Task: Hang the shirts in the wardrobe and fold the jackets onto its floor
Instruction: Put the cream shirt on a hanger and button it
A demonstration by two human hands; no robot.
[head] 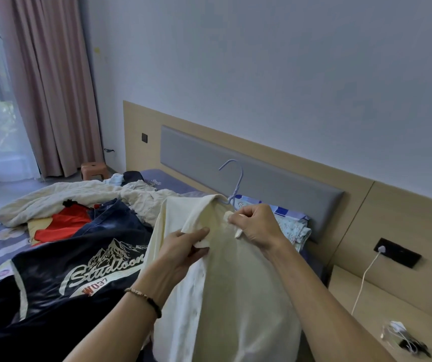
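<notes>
Above the cluttered bed (0,246), cream shirt (225,283) on a pale blue hanger (235,184), held up. Left hand (183,253) pinching the collar's left edge, right hand (255,227) pinching the placket near the top button. Beside the shirt, dark printed jacket (79,278) spread on the bedding.

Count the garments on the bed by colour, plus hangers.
Cream shirt, held by both hands: 1
Dark navy jacket with lettering: 1
Blue denim garment: 1
Red garment: 1
Light blue hanger in the shirt's collar: 1
Total: 5
The pale bedding heap and the patterned cloth by the headboard are not counted.
</notes>
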